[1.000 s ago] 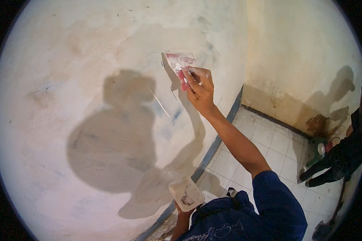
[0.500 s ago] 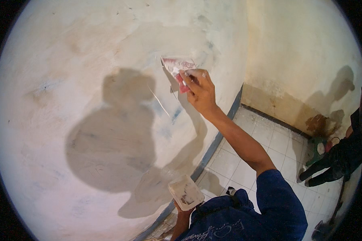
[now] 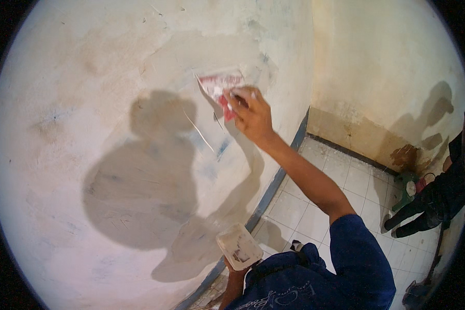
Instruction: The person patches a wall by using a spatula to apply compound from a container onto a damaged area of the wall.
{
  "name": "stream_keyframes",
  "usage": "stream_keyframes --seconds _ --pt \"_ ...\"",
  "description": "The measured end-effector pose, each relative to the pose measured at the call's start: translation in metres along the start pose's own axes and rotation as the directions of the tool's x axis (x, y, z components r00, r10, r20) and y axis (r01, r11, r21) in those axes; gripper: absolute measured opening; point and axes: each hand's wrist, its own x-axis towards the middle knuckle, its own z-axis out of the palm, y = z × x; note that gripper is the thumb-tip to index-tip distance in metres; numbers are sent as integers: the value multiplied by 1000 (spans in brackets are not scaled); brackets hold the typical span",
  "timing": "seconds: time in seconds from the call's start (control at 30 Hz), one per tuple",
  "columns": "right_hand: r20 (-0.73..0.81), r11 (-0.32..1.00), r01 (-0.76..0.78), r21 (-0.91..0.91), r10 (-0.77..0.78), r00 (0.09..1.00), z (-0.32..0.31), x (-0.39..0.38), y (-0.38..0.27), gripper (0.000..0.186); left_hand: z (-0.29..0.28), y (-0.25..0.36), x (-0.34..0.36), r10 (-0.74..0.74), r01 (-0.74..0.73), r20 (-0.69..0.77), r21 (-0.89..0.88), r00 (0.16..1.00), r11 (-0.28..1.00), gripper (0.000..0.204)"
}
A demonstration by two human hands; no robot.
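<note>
Red scraper [image 3: 223,95] is at the wall [image 3: 41,170], toward its right edge, pinched in your right hand [image 3: 254,114], fingers closed. Your left hand [image 3: 234,269], mostly hidden so its spread can't be told, supports the tray [image 3: 248,262]. Grey patches look coated; pale scratches [image 3: 200,132] below the blade look unfilled. You have open wall leftward; the corner limits you rightward.

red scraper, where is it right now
The red scraper is in the right hand, at the wall, in the upper middle of the head view.
</note>
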Motion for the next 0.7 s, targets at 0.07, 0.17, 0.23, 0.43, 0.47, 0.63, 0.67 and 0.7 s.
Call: stream_keyframes --seconds 0.07,0.17,0.23,0.43,0.47,0.63,0.67,0.7 --pt "88 999 23 -48 -18 996 6 -35 -10 57 -2 -8 -3 31 -31 -9 -23 999 999 70" --pt "97 1000 -28 6 27 995 -7 -71 -24 50 4 5 -3 -10 14 -33 118 999 993 70" --pt "63 999 -42 14 41 997 -11 -66 -19 50 4 11 -1 -54 72 -71 272 996 960 71" --pt "-48 998 0 -65 -3 999 -6 13 0 47 1 10 2 -51 52 -4 107 999 993 71" --pt "-22 998 38 -46 -39 999 -3 14 1 47 2 11 3 -53 53 1 102 999 993 71" --pt "50 994 110 14 -111 993 -5 -50 -13 52 1 10 1 -60 59 6 105 998 993 71" --pt "59 993 114 22 -115 992 -10 -61 -13 50 1 9 1 -66 65 6 118 998 991 71" --pt "64 993 118 29 -119 991 -14 -58 -16 48 1 10 0 -74 73 7 133 997 988 71"
